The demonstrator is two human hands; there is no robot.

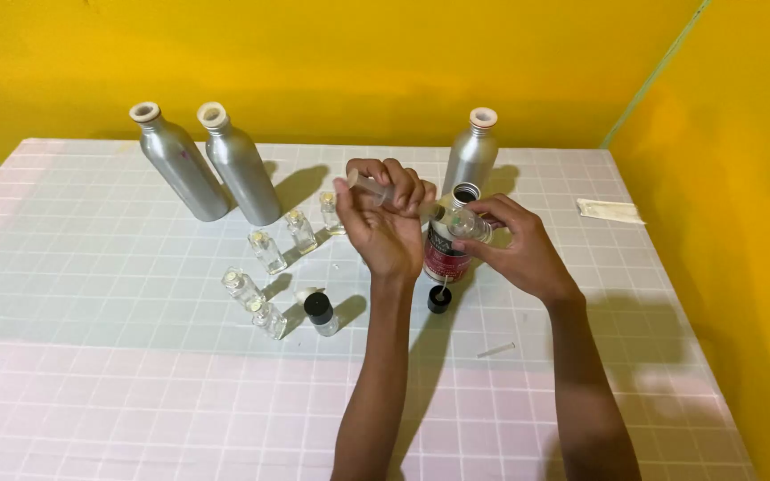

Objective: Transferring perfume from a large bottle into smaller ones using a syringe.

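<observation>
My left hand (385,218) grips a clear plastic syringe (369,186), its tip pointing right toward a small clear glass vial (465,223). My right hand (514,245) holds that vial tilted, just in front of an open silver bottle with a red and white label (447,249). A black cap (439,298) lies on the table below my right hand. Several small empty glass vials (267,251) stand left of my hands, one with a black cap (321,312).
Three tall silver aluminium bottles with white necks stand at the back: two at the left (180,165) (241,167), one behind my hands (472,156). A white tiled table (91,356) spans the view. A thin clear tube (496,350) and a white packet (610,210) lie to the right.
</observation>
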